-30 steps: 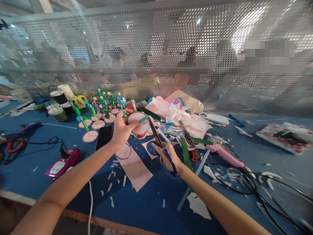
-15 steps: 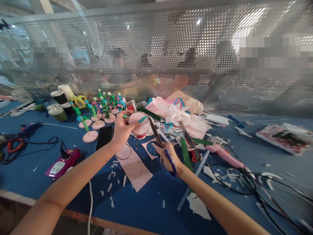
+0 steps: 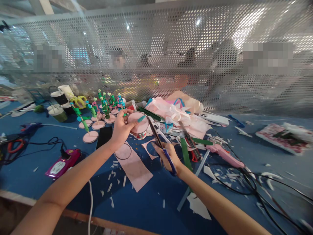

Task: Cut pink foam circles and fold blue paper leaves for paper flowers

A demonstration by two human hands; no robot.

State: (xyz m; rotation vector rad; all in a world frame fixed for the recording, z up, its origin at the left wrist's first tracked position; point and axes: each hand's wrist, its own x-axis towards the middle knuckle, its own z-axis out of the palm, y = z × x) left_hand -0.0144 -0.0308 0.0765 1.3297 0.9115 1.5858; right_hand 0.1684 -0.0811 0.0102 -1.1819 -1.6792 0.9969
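My left hand (image 3: 122,128) is closed on a round pink disc (image 3: 134,121) with a dark outline, the thumb lying across its face. My right hand (image 3: 168,156) grips a pair of scissors (image 3: 156,134) with blue handles. Their dark blades reach up to the disc's right edge. A tape roll (image 3: 140,135) with a red pattern shows just under the disc. Below my hands lies a pink sheet (image 3: 135,171) with a circle drawn on it. Beside it is a pink offcut (image 3: 147,150) with a round hole.
Behind my left hand stand several green craft stems on pink discs (image 3: 90,137), near a black phone (image 3: 104,136). A purple power strip (image 3: 63,163) lies left. To the right are a pink glue gun (image 3: 226,156), black cables and paper scraps. A perforated metal screen (image 3: 156,52) rises behind.
My left hand has shifted the disc very slightly left, and the disc has turned a little. My right hand and the scissors stay nearly in place.
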